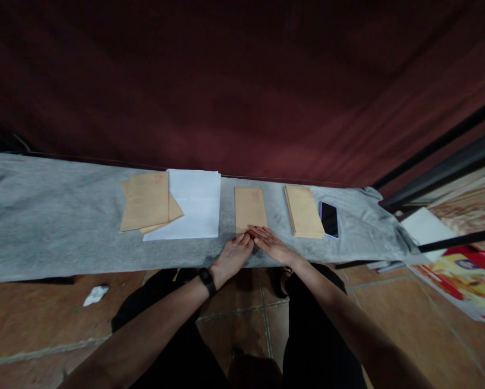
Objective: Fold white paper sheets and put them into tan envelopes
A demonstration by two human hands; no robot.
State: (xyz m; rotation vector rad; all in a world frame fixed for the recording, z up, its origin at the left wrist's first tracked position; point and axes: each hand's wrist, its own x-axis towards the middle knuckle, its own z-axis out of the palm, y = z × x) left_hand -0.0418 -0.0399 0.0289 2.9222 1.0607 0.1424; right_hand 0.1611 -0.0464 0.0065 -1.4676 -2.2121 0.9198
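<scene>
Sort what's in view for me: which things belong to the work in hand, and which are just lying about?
Likely part of the work:
- brown envelope, its near end under the left hand and right hand
- envelope stack to its right
- overlapping envelopes at left
- white paper partly beneath them

Probably just lying about:
- phone
- white scrap below
- red-and-yellow package

Tan envelope point(249, 208), white paper point(196, 205), mottled grey cloth point(64, 216), maroon curtain point(242, 97), black wristband point(207, 281).
</scene>
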